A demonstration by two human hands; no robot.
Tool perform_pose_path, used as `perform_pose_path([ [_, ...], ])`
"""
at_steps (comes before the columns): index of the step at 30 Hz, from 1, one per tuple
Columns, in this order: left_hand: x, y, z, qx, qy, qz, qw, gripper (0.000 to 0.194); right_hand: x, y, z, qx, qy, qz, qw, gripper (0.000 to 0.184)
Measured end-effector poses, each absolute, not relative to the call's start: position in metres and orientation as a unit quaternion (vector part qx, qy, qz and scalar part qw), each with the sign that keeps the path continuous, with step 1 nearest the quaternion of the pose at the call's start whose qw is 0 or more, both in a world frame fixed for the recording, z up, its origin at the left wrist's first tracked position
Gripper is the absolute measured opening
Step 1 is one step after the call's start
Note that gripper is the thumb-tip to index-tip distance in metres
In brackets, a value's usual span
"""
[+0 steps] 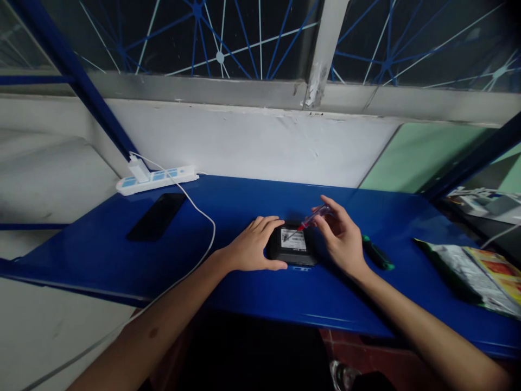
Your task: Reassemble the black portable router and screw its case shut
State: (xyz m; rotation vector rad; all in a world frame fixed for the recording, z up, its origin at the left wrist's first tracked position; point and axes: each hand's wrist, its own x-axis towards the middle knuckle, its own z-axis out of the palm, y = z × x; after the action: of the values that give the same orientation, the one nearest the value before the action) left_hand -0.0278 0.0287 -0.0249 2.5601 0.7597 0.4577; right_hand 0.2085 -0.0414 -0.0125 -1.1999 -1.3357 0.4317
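A black rectangular device (293, 257) with a white printed label lies on the blue table. My left hand (256, 244) is closed round its left side, fingers at the far edge and thumb at the near edge. Between the fingertips of my right hand (342, 239) is a screwdriver (312, 216) with a clear purplish handle and a red collar. Its thin shaft slants down to the left, the tip over the label; whether it touches, I cannot tell. Right of that hand lies a green and black tool (378, 254), partly hidden by the hand.
A black phone (157, 217) lies at the left on the blue table (244, 296). Behind it is a white power strip (158, 179) with a plugged-in charger. Its white cable (205, 214) crosses the table near my left arm. At right lies a colourful foil packet (472, 271).
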Motion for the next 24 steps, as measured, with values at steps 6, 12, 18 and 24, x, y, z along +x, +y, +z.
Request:
perform_pose_path([
  [6, -0.027, 0.029, -0.026, 0.925, 0.270, 0.164, 0.213, 0.104, 0.215, -0.035, -0.013, -0.520, -0.582, 0.140, 0.609, 0.049],
  [12, -0.029, 0.029, -0.022, 0.926, 0.271, 0.149, 0.217, 0.105, 0.241, -0.021, -0.019, -0.554, -0.537, 0.083, 0.630, 0.045],
  [18, -0.029, 0.026, -0.016, 0.929, 0.254, 0.153, 0.220, 0.103, 0.253, -0.012, -0.024, -0.547, -0.535, 0.063, 0.641, 0.046],
  [24, -0.028, 0.027, -0.018, 0.929, 0.252, 0.158, 0.222, 0.104, 0.251, -0.015, -0.021, -0.543, -0.547, 0.054, 0.635, 0.043],
])
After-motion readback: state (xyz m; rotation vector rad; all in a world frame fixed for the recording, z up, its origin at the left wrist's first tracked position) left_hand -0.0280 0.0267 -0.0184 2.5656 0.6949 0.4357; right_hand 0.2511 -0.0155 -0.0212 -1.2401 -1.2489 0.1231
